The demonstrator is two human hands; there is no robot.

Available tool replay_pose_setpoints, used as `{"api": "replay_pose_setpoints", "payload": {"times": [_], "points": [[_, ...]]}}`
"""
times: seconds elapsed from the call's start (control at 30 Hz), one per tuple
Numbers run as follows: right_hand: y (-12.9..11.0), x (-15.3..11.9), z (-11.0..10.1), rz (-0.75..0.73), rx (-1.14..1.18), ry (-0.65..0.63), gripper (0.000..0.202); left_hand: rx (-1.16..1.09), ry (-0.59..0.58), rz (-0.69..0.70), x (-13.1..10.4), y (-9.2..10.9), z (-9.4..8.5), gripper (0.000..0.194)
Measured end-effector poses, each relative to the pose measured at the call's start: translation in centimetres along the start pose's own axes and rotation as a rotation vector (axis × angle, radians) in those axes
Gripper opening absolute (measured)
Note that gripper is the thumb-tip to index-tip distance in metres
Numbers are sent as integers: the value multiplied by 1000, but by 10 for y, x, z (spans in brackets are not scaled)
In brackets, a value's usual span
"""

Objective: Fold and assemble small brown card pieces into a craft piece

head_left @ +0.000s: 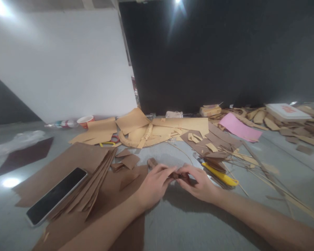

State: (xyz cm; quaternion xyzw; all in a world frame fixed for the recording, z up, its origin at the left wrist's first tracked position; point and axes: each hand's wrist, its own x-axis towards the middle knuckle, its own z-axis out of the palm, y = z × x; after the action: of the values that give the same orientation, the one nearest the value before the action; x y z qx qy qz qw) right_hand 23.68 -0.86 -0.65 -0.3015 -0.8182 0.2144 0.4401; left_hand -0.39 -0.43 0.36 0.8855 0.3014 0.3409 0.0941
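The left hand (155, 184) and right hand (199, 183) partly hide the brown piece (174, 175) between them, its details blurred. Both forearms (267, 219) run out of frame. Red lettering (289, 109) on the white box (275, 110) is unreadable.

There is one phone (57, 196), with two hands (155, 184) to its right, one yellow tool (221, 174) farther right, and one pink sheet (239, 127) and one white box (288, 113) still farther right. Beyond it are one paper cup (85, 121) and one bottle (66, 124). The brown sheets (65, 160) under it overlap too much to count.
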Motion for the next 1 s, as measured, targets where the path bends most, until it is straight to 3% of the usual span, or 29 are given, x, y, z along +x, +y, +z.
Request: {"api": "replay_pose_setpoints", "payload": {"times": [0.2,0.37,0.5,1.0], "points": [[2,-2,4,-46,-45,-14,6,68,4,96,3,0,2,35],[-1,5,3,50,-90,-43,4,144,-67,38,5,-3,5,37],[-3,8,2,41,-112,-127,10,180,-145,-17,4,-8,9,44],[-5,8,1,15,-138,-147,21,189,-192,-139,3,-8,10,52]]}}
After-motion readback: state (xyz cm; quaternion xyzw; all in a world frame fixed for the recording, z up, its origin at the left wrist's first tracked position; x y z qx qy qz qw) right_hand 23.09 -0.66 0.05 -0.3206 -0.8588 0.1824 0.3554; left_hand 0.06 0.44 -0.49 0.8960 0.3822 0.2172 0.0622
